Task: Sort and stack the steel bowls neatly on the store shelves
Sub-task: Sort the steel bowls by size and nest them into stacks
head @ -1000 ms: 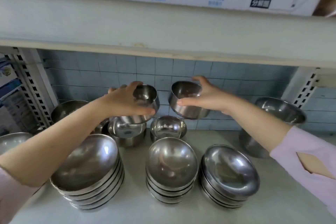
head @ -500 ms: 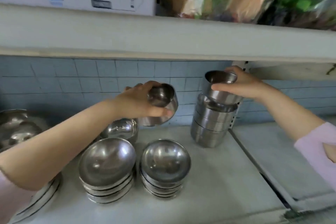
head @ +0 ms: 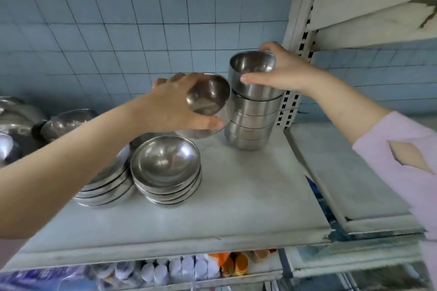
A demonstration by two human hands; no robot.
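With left hand, grips a tilted small bowl just left of the tall stack, and with right hand clasps the top bowl on it.

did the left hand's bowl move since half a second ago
Yes. The bowl moved right, toward the tall bowl stack beside the shelf upright; the gap between them has closed.

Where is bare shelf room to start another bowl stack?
Free: the shelf front, between the shallow-bowl stack and the right edge, before the tall bowl stack. The neighbouring right shelf looks bare too. Crowded: the left bowl stacks.
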